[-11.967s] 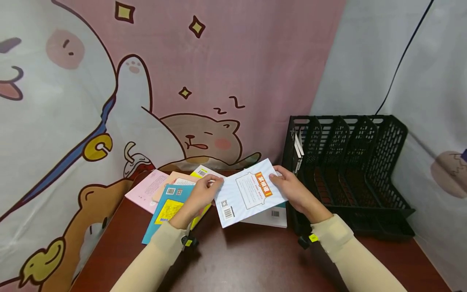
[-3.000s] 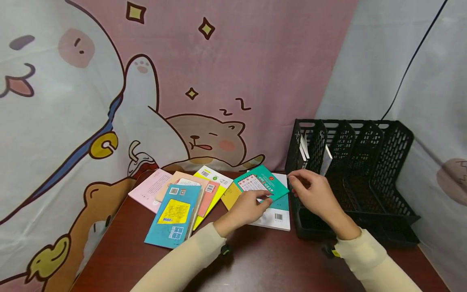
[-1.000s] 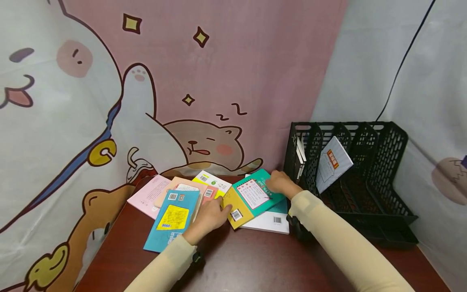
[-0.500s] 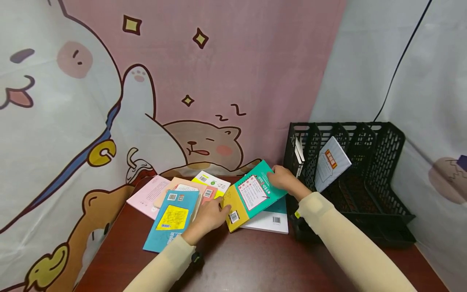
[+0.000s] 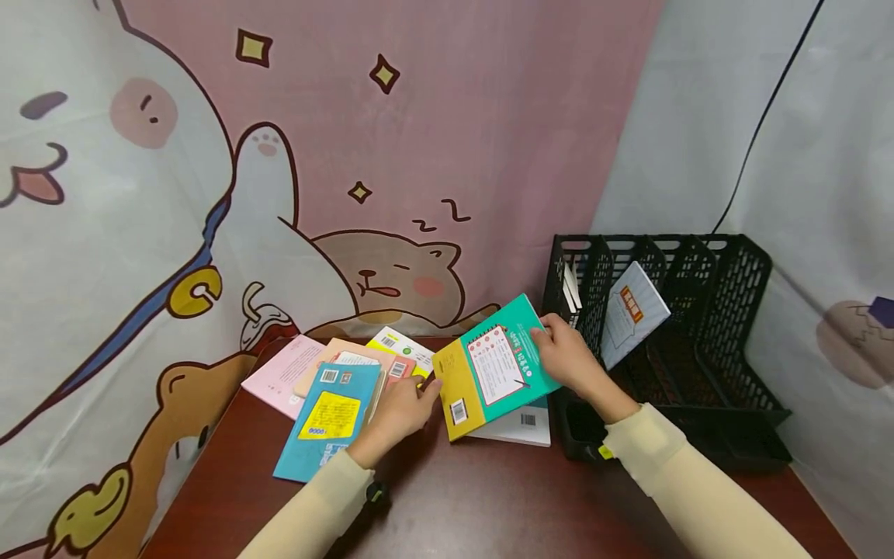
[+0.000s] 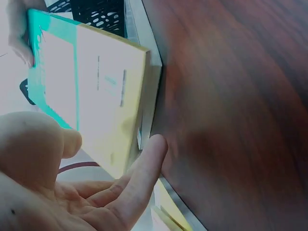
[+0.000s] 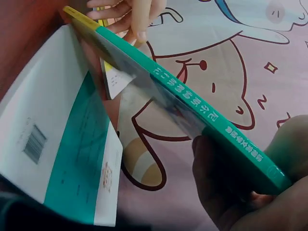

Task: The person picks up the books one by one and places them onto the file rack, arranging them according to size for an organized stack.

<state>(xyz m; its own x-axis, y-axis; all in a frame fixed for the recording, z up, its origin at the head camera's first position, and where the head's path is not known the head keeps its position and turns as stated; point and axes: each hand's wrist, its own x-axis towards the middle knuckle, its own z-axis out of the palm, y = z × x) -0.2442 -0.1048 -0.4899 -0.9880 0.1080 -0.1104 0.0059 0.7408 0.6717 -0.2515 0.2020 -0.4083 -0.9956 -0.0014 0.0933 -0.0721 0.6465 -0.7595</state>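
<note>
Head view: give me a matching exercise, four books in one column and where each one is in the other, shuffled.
1. Green-and-yellow book
2. Pink book
3. Pale book with orange label
4. White-and-teal book

A. Partly hidden behind the held book
B. Tilted in the black rack
C. Gripped by the right hand
D. Leftmost of the books

Pairs: 1-C, 2-D, 3-B, 4-A

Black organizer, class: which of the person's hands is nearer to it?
Right: the right hand, gripping the green-and-yellow book, is close to the black organizer. The left hand is farther off, beside the blue book.
</note>
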